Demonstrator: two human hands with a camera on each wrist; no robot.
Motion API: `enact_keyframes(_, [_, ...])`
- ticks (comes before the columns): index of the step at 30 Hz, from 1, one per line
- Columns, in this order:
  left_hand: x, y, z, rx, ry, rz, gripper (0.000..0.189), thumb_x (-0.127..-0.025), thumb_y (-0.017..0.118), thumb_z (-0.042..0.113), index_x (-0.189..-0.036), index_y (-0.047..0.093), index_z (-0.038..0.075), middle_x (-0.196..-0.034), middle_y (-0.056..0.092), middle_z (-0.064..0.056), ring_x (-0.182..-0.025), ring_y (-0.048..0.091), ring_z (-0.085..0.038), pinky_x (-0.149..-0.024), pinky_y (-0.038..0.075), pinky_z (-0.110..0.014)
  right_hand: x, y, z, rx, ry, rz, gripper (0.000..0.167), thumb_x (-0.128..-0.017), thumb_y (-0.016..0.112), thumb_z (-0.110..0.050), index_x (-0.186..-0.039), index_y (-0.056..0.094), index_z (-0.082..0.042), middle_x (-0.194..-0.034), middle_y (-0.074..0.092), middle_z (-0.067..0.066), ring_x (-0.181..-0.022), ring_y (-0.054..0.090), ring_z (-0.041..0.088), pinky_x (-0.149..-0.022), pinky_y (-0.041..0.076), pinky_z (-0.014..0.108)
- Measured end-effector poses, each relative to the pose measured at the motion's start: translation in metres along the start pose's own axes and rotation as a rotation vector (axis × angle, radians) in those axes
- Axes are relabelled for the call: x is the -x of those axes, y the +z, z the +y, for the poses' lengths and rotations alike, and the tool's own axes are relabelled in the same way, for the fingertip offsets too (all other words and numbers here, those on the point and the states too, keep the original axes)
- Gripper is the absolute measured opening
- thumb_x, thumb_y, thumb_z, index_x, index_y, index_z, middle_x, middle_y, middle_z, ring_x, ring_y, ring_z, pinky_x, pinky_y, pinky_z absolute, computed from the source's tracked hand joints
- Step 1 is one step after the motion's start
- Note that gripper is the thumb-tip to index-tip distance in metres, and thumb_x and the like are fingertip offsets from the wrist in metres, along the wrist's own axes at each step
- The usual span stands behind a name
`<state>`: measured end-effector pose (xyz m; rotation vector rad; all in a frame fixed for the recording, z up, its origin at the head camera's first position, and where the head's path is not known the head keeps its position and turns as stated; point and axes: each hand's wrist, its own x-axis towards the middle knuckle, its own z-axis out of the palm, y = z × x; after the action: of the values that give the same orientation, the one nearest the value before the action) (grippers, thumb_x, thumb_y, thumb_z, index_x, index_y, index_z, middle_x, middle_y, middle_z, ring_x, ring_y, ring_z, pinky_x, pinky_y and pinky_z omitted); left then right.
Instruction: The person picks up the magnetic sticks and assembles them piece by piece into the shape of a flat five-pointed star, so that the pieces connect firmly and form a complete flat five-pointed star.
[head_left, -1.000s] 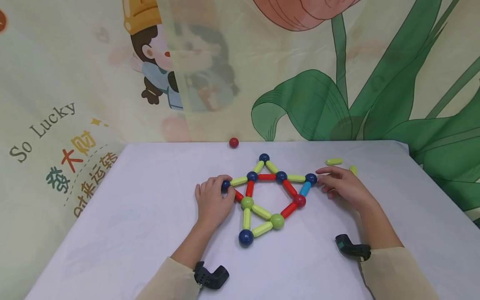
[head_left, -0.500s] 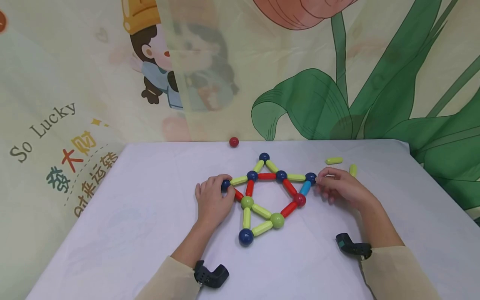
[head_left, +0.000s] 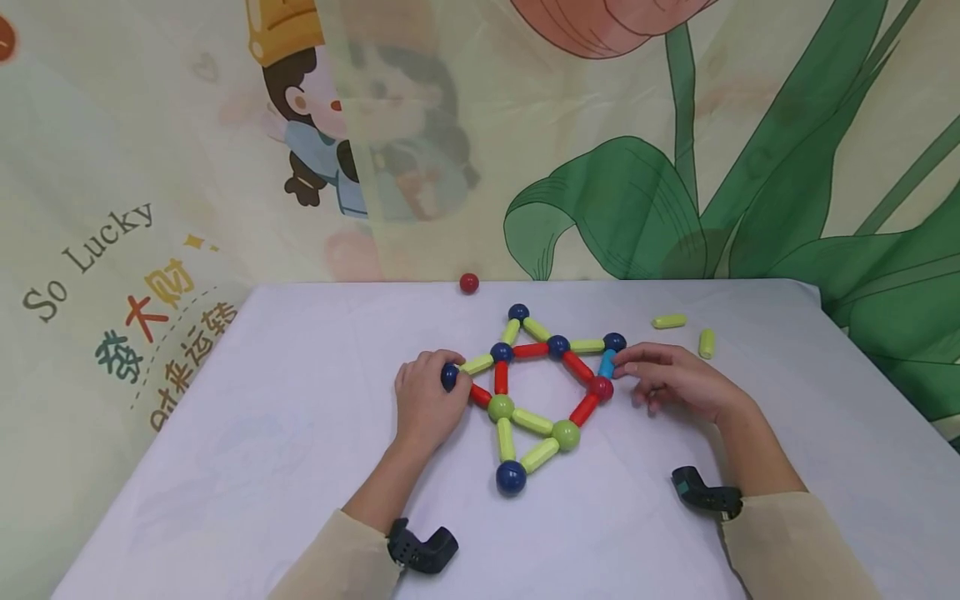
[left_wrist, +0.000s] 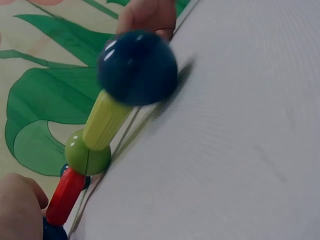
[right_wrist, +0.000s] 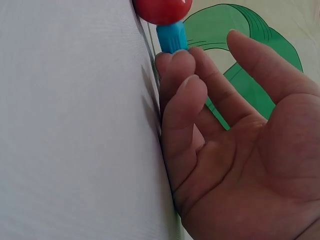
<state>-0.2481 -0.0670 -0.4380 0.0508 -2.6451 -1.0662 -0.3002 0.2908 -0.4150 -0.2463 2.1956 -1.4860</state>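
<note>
A flat star-shaped frame of magnetic rods and balls lies on the table in the head view, with red rods [head_left: 531, 351], yellow-green rods [head_left: 531, 421] and one blue rod [head_left: 607, 363]. At its left point my left hand [head_left: 429, 404] holds a dark blue ball [head_left: 450, 377] between thumb and fingers. My right hand [head_left: 682, 379] is at the right point, fingertips against the blue rod between a red ball [head_left: 600, 389] and another dark blue ball [head_left: 614, 342]. In the right wrist view the thumb [right_wrist: 270, 65] stands apart from the fingers. The left wrist view mostly hides the left hand's grip.
Two loose yellow-green rods, a far one [head_left: 669, 321] and a nearer one [head_left: 707, 343], lie beyond my right hand. A loose red ball [head_left: 468, 283] sits at the back edge of the white-covered table [head_left: 262, 467]. A printed cloth [head_left: 450, 142] hangs behind.
The frame has turned slightly counterclockwise about its left point: its right point moved away, its bottom point moved right. My right fingertips shifted left, from the right-hand ball onto the blue rod.
</note>
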Motion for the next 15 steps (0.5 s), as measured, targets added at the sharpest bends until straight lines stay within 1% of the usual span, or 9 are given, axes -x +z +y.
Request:
enact_keyframes(3, [0.000, 0.000, 0.000, -0.013, 0.017, -0.006, 0.021, -0.092, 0.062, 0.021, -0.106, 0.075, 0.011, -0.095, 0.068, -0.007, -0.098, 0.059, -0.028, -0.107, 0.040, -0.051, 0.000, 0.000, 0.000, 0.007, -0.008, 0.006, 0.053, -0.102, 0.060, -0.030, -0.146, 0.052, -0.001, -0.131, 0.067, 0.011, -0.084, 0.069, 0.021, -0.070, 0.061, 0.030])
enact_keyframes(5, [0.001, 0.000, 0.000, -0.019, 0.040, -0.016, 0.020, -0.091, 0.062, 0.021, -0.103, 0.076, 0.012, -0.086, 0.066, -0.004, -0.090, 0.057, -0.025, -0.104, 0.041, -0.049, -0.001, 0.001, -0.001, 0.011, -0.012, 0.004, 0.055, -0.102, 0.061, -0.028, -0.149, 0.051, -0.002, -0.140, 0.061, 0.017, -0.086, 0.069, 0.021, -0.071, 0.061, 0.031])
enact_keyframes(9, [0.001, -0.001, 0.000, 0.000, 0.100, -0.071, 0.021, -0.089, 0.061, 0.020, -0.102, 0.077, 0.013, -0.075, 0.061, 0.002, -0.082, 0.053, -0.021, -0.101, 0.042, -0.047, -0.003, 0.005, -0.002, 0.030, -0.024, -0.004, 0.060, -0.099, 0.064, -0.025, -0.154, 0.047, -0.006, -0.151, 0.048, 0.024, -0.088, 0.070, 0.022, -0.072, 0.062, 0.031])
enact_keyframes(10, [0.001, -0.001, -0.001, 0.015, 0.119, -0.092, 0.020, -0.089, 0.061, 0.019, -0.101, 0.077, 0.013, -0.074, 0.061, 0.003, -0.081, 0.053, -0.020, -0.102, 0.042, -0.048, -0.004, 0.006, -0.003, 0.036, -0.026, -0.006, 0.063, -0.098, 0.065, -0.024, -0.155, 0.045, -0.006, -0.153, 0.046, 0.024, -0.088, 0.070, 0.022, -0.073, 0.062, 0.031])
enact_keyframes(12, [0.001, -0.002, -0.002, 0.063, 0.160, -0.139, 0.019, -0.089, 0.061, 0.018, -0.100, 0.077, 0.013, -0.073, 0.063, 0.004, -0.081, 0.056, -0.019, -0.109, 0.041, -0.050, -0.006, 0.009, -0.003, 0.053, -0.027, -0.008, 0.066, -0.097, 0.067, -0.023, -0.157, 0.043, -0.008, -0.154, 0.043, 0.024, -0.088, 0.070, 0.022, -0.072, 0.062, 0.030])
enact_keyframes(15, [0.001, -0.002, -0.004, 0.150, 0.206, -0.204, 0.018, -0.092, 0.062, 0.017, -0.098, 0.078, 0.012, -0.078, 0.071, 0.004, -0.088, 0.064, -0.019, -0.121, 0.033, -0.055, -0.009, 0.013, -0.004, 0.084, -0.027, 0.004, 0.067, -0.097, 0.069, -0.022, -0.158, 0.042, -0.011, -0.157, 0.040, 0.023, -0.086, 0.069, 0.023, -0.072, 0.061, 0.030])
